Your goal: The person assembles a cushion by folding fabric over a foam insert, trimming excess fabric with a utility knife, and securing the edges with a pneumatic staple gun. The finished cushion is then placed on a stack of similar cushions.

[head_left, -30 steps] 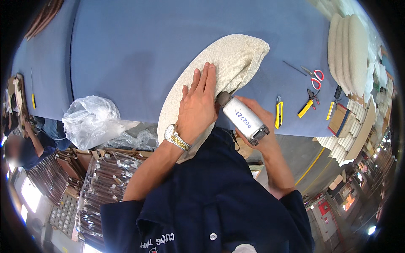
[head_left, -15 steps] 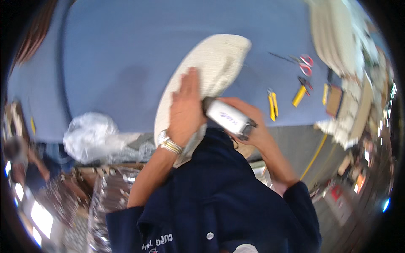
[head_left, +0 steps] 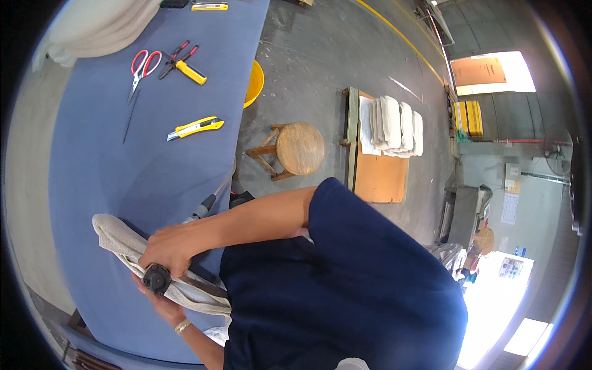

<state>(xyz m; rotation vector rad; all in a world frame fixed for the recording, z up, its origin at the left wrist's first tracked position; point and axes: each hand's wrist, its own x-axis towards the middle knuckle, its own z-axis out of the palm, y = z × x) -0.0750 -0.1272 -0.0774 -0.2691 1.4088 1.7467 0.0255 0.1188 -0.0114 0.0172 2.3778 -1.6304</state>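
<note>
My right hand [head_left: 169, 246] is wrapped round a hand-held tool, apparently an air staple gun [head_left: 157, 280]. Its dark round cap faces up, and a grey fitting [head_left: 200, 209] with a hose trails from behind the hand. Beneath it lies a curved, cream fabric-covered pad [head_left: 117, 237], tilted at the blue table's edge. My left hand [head_left: 161, 304], with a watch at its wrist, grips the pad's other side; its fingers are partly hidden. Whether the tool's nose touches the fabric is hidden.
On the blue table [head_left: 86, 179] lie a yellow utility knife [head_left: 196, 127], red-handled scissors [head_left: 137, 71], a thin dark rod [head_left: 131, 117] and a yellow-handled tool [head_left: 191, 73] with red-black pliers [head_left: 179, 52]. A wooden stool [head_left: 300, 148], yellow bucket [head_left: 254, 86] and stacked pads [head_left: 394, 123] stand right.
The view has swung far to the right. My left hand has gone from lying flat on the pad to gripping its side; the pad is now tilted. The right hand keeps the tool.
</note>
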